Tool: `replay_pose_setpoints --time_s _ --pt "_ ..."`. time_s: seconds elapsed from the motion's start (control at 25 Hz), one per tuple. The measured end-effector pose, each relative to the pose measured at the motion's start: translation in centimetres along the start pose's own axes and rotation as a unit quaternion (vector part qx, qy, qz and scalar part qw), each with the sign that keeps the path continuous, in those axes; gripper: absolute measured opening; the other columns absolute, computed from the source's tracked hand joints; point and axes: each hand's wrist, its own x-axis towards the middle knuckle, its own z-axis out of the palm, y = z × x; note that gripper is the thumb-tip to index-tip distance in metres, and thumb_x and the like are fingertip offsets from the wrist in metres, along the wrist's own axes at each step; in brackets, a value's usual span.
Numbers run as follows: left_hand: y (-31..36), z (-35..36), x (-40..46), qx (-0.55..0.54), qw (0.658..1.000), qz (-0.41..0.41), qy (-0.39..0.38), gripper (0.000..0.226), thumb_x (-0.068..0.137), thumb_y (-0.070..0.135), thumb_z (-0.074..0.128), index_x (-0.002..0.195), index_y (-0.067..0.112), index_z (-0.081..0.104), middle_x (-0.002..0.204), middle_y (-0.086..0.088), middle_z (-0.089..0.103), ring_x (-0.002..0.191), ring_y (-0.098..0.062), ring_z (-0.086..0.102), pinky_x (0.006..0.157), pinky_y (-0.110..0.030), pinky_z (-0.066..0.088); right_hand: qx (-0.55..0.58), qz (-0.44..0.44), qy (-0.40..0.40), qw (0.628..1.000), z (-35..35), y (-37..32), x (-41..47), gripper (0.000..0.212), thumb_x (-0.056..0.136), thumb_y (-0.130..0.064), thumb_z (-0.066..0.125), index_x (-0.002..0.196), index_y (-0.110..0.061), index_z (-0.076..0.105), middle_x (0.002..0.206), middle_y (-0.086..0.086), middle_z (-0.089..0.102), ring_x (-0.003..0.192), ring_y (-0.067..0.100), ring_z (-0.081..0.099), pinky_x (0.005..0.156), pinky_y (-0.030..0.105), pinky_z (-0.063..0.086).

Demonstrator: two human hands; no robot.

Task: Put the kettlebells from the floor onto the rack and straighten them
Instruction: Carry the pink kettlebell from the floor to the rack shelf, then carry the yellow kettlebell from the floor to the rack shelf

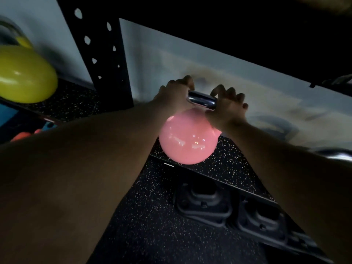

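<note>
Hands meet on the chrome handle [202,101] of the pink kettlebell [187,138], which we see sitting on the speckled rack shelf [226,164] near its front edge. Our left hand [174,96] wraps one end, fingers curled over it; our right hand [226,109] covers the other, fingers [233,93] loosely spread. Beyond the black perforated upright [102,54] left of the pink kettlebell rests a yellow kettlebell [24,73].

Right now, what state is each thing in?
Pink kettlebell: upright on the rack shelf, near its front edge.
Chrome handle: gripped at both ends.
Left hand: closed on the handle.
Right hand: closed on the handle.
Yellow kettlebell: shelved, past the upright.
</note>
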Motion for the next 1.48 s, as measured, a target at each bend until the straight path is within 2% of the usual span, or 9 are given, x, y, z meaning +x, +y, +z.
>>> replay_pose_setpoints --time_s 0.08,0.2,0.44,0.64,0.88,1.08,1.32,1.4,1.48 --pt "-1.2 -0.6 -2.6 -0.033 0.999 -0.014 0.039 0.064 0.073 0.031 0.075 0.131 0.023 0.047 0.125 -0.005 0.059 0.118 -0.029 0.049 0.098 -0.045 0.04 -0.008 -0.076 0.02 0.997 -1.2 -1.9 -1.1 0.072 0.064 -0.029 0.064 0.132 -0.024 0.043 0.128 0.011 0.048 0.122 0.035 0.039 0.095 0.043 0.037" --pt "-6.5 -2.3 -9.9 -0.028 0.991 -0.091 0.089 0.061 0.071 0.026 0.068 0.129 0.027 0.05 0.132 0.0 0.054 0.122 -0.027 0.047 0.1 -0.043 0.036 0.036 -0.216 0.027 0.975 -1.2 -7.5 -3.6 0.075 0.06 -0.028 0.06 0.133 -0.024 0.046 0.129 0.01 0.05 0.125 0.034 0.04 0.106 0.048 0.034" --pt "-19.5 -5.8 -31.5 -0.025 0.955 -0.282 0.09 0.042 0.071 0.03 0.065 0.113 0.028 0.062 0.117 0.003 0.064 0.115 -0.022 0.056 0.097 -0.042 0.042 0.091 -0.381 -0.151 0.907 5.5 -24.0 -11.4 0.058 0.067 -0.028 0.059 0.124 -0.029 0.051 0.11 0.001 0.057 0.105 0.028 0.048 0.091 0.044 0.043" --pt "-27.3 -6.5 -56.3 -0.03 0.893 -0.441 0.085 0.039 0.074 0.035 0.067 0.113 0.034 0.059 0.117 0.008 0.059 0.115 -0.018 0.052 0.095 -0.042 0.039 0.114 -0.496 -0.28 0.814 13.2 -39.5 -26.3 0.054 0.072 -0.033 0.059 0.124 -0.037 0.046 0.114 -0.007 0.052 0.111 0.019 0.044 0.093 0.038 0.041" --pt "-29.3 -4.9 -90.1 -0.076 0.78 -0.607 0.133 0.041 0.079 0.035 0.066 0.117 0.039 0.052 0.127 0.006 0.054 0.124 -0.019 0.044 0.103 -0.046 0.033 0.07 -0.612 -0.383 0.689 20.0 -56.3 -53.4 0.052 0.078 -0.028 0.064 0.125 -0.039 0.045 0.113 -0.01 0.051 0.113 0.018 0.046 0.098 0.041 0.044" --pt "-27.4 -1.8 -108.6 -0.091 0.674 -0.713 0.171 0.041 0.076 0.037 0.062 0.116 0.034 0.054 0.126 0.002 0.054 0.123 -0.026 0.043 0.101 -0.046 0.033 0.03 -0.689 -0.411 0.596 23.5 -64.4 -71.7 0.051 0.079 -0.026 0.063 0.125 -0.038 0.045 0.111 -0.01 0.051 0.11 0.017 0.045 0.097 0.039 0.043" --pt "-26.2 6.3 -120.3 -0.145 0.504 -0.83 0.19 0.073 0.071 0.045 0.067 0.137 0.026 0.041 0.136 -0.005 0.049 0.125 -0.031 0.043 0.101 -0.048 0.034 -0.016 -0.776 -0.426 0.465 29.1 -68.2 -87.8 0.051 0.076 -0.026 0.061 0.125 -0.033 0.048 0.115 -0.004 0.054 0.11 0.022 0.045 0.095 0.042 0.043" --pt "-27.3 9.8 -121.9 -0.195 0.472 -0.838 0.192 0.08 0.068 0.045 0.071 0.138 0.023 0.04 0.136 -0.006 0.049 0.126 -0.032 0.044 0.101 -0.048 0.035 -0.062 -0.802 -0.417 0.423 32.1 -68.2 -91.6 0.053 0.075 -0.025 0.059 0.126 -0.031 0.046 0.12 0.0 0.051 0.113 0.027 0.045 0.094 0.043 0.042" --pt "-29.0 13.3 -122.3 -0.271 0.447 -0.828 0.202 0.069 0.069 0.044 0.073 0.129 0.021 0.048 0.128 -0.007 0.057 0.116 -0.031 0.052 0.092 -0.044 0.041 -0.13 -0.829 -0.394 0.376 35.3 -67.7 -94.5 0.059 0.076 -0.018 0.057 0.132 -0.029 0.042 0.13 0.003 0.044 0.118 0.031 0.042 0.096 0.045 0.041"
